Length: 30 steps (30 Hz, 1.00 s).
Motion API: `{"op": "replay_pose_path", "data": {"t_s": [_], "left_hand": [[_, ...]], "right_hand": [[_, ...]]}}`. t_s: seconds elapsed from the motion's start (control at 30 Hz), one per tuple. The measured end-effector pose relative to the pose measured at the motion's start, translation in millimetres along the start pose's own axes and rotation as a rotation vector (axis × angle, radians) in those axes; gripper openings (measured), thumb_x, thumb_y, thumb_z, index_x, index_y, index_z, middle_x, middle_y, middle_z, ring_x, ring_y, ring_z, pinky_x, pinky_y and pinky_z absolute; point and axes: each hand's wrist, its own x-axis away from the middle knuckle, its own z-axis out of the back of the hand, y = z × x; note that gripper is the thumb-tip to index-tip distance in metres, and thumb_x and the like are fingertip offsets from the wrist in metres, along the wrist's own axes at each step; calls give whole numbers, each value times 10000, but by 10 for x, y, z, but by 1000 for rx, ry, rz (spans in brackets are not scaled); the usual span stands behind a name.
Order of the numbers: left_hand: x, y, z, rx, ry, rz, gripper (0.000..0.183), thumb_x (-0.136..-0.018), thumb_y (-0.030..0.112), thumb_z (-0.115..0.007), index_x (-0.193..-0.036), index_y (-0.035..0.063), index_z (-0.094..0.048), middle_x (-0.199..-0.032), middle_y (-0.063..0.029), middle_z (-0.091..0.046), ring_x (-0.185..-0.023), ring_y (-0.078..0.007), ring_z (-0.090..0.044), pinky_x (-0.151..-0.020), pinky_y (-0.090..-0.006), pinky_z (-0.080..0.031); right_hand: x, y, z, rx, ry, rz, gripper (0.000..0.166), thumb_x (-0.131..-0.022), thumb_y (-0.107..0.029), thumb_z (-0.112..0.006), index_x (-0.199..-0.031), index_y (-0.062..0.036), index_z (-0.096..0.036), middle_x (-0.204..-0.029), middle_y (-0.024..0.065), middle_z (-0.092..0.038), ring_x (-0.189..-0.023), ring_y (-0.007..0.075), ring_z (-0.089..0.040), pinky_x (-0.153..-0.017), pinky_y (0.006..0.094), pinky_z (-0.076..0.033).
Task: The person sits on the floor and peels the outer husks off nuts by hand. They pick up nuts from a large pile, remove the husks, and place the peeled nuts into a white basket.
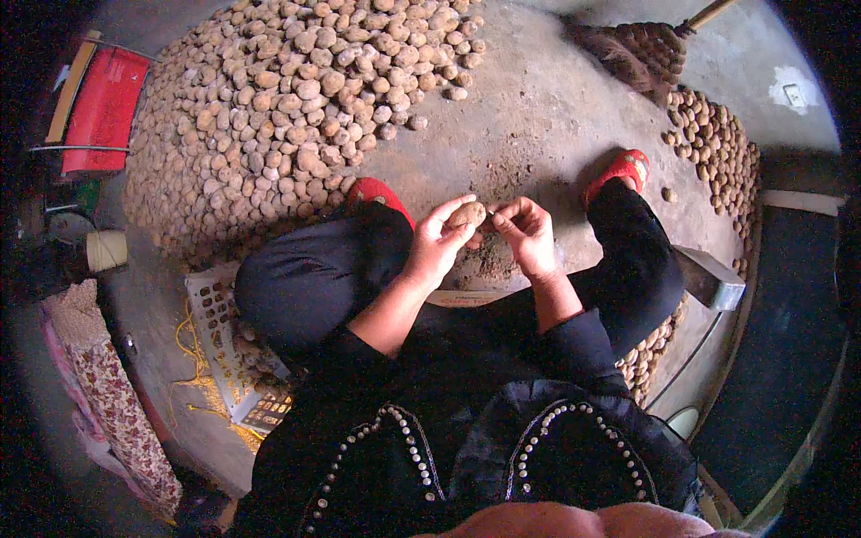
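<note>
My left hand [437, 242] grips a brown, rounded tuber-like piece [467, 214] between thumb and fingers, over the floor between my knees. Close at its right side is my right hand [528, 232], thumb and forefinger pinched on a small thin object [491, 212]. Only a pale tip of that object shows, so I cannot tell what it is or whether it touches the piece. Dark crumbs and scrapings [494, 259] lie on the concrete below both hands.
A large heap of similar pieces [289, 101] spreads at the upper left. Smaller piles lie right, one by the wall [713, 151]. A perforated plastic crate [222, 336] stands beside my left leg. A brown broom [632, 54] rests at the top right, and a metal-ended beam [716, 279] is by my right knee.
</note>
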Motion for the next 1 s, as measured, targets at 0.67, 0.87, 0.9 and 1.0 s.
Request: {"op": "replay_pose_path", "data": {"t_s": [0.67,0.87,0.9,1.0], "left_hand": [[47,-43,9,-189,-57,-79,373,-812,2,-551,-1181,-4,-495,-1053,-64,-583,-927,-125,-561,-784,-264,-480],[-22,-115,61,-319,-84,-223,377,-814,-1,-547,-1186,-3,-487,-1056,-71,-580,-929,-128,-561,-743,-267,-501],[19,-67,25,-203,-90,-149,380,-813,-2,-547,-1188,-4,-485,-1058,-72,-579,-931,-130,-561,-747,-269,-501],[47,-33,32,-67,-85,-35,386,-812,-2,-549,-1192,-1,-482,-1057,-71,-577,-937,-137,-561,-747,-277,-503]], "right_hand": [[-7,-95,136,223,-136,96,107,-783,6,-599,-742,-32,-508,-759,-1,-550,-699,54,-479,-615,217,-415],[-15,-43,130,340,-165,170,102,-767,16,-604,-748,-31,-515,-765,19,-571,-694,82,-502,-640,235,-432],[-16,-54,131,287,-139,127,105,-758,19,-608,-742,-32,-518,-763,26,-573,-701,85,-507,-650,237,-434],[-5,-174,104,182,-92,61,107,-743,22,-616,-728,-34,-526,-760,43,-577,-736,99,-521,-707,248,-437]]}}
